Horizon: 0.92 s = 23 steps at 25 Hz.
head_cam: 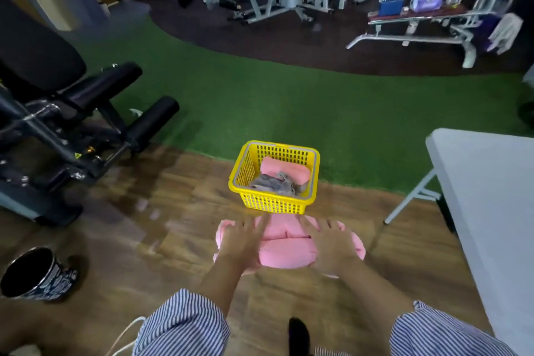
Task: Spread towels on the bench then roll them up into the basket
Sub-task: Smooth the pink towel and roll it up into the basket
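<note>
A rolled pink towel (pixel 289 248) is held low over the wooden floor, just in front of the yellow basket (pixel 274 202). My left hand (pixel 242 243) grips its left end and my right hand (pixel 332 243) grips its right end. Fingers of both hands spread over the top of the roll, and the thumbs are hidden under it. Inside the basket lie another rolled pink towel (pixel 284 169) and a crumpled grey towel (pixel 277 183).
A white folding bench (pixel 491 196) stands at the right with its leg (pixel 410 199) near the basket. A black exercise machine (pixel 57 130) fills the left. A black mug-shaped bin (pixel 37 274) sits at lower left. Green turf (pixel 289 101) lies beyond the basket.
</note>
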### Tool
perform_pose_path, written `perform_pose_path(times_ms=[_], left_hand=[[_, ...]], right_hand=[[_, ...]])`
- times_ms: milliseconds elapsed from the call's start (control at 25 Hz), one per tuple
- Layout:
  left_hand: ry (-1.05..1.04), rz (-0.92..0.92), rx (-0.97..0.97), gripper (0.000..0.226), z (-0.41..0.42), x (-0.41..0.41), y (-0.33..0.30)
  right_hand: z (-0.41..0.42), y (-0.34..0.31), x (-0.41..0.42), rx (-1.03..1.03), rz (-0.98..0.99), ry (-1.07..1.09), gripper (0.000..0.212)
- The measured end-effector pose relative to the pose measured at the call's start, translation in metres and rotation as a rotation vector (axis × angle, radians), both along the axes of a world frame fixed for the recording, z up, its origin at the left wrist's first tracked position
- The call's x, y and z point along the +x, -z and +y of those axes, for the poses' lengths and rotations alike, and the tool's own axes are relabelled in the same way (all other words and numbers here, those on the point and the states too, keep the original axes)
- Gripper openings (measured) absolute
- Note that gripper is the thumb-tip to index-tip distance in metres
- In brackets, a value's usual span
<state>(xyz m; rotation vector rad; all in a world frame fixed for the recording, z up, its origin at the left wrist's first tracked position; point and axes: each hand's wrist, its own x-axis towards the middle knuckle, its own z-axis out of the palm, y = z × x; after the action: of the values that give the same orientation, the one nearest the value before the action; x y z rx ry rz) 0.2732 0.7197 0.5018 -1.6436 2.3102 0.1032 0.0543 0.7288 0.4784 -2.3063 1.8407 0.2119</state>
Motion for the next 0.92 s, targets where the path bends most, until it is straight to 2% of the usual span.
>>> perform_pose_path(times_ms=[160, 280, 400, 480, 640, 800, 920], left_hand=[[-0.061, 0.042, -0.006, 0.095, -0.083, 0.008, 0.006], [-0.04, 0.061, 0.013, 0.105, -0.145, 0.021, 0.025], [-0.007, 0.17, 0.028, 0.109, -0.22, 0.033, 0.056], [0.04, 0.164, 0.084, 0.112, -0.274, 0.039, 0.072], [0.147, 0.229, 0.154, 0.103, -0.372, 0.041, 0.087], [0.218, 0.261, 0.188, 0.1, -0.462, 0.036, 0.121], [0.276, 0.246, 0.099, 0.108, -0.528, 0.023, 0.172]], right_hand=[[-0.094, -0.006, 0.007, 0.054, 0.018, -0.049, 0.108], [-0.148, 0.004, 0.017, 0.096, 0.012, -0.043, 0.105], [-0.206, 0.022, 0.025, 0.151, 0.006, 0.023, 0.104], [-0.245, 0.037, 0.033, 0.161, -0.005, 0.087, 0.106], [-0.324, 0.056, 0.044, 0.151, 0.017, 0.222, 0.113], [-0.395, 0.096, 0.041, 0.204, -0.07, 0.304, 0.109], [-0.46, 0.148, 0.027, 0.134, -0.047, 0.304, 0.104]])
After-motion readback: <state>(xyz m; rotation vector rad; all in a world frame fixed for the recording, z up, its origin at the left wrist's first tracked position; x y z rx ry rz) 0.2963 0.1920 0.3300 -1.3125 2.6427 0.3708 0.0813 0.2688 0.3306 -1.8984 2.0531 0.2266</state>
